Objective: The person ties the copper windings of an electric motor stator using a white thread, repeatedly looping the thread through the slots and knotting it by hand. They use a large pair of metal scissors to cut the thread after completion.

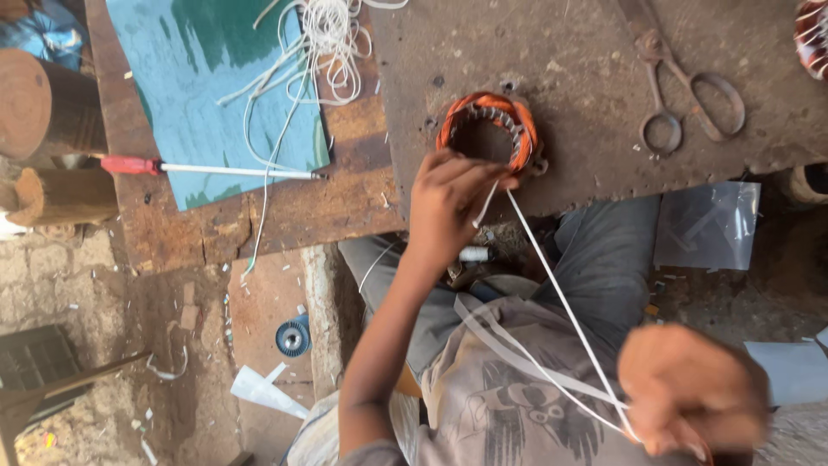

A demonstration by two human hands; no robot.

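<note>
On a rusty metal bench, left hand pinching white cord at orange stator, right hand gripping cord

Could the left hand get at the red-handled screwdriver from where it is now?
Probably yes, but not freely. The left hand is pinching the white cord at the orange-wound stator, so it would have to let go. The red-handled screwdriver lies in the open on the bench, nothing between.

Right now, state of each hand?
Left hand: fingers pinched on the white cord beside the orange-wound stator.
Right hand: blurred, closed around the same cord, pulling it taut.
</note>
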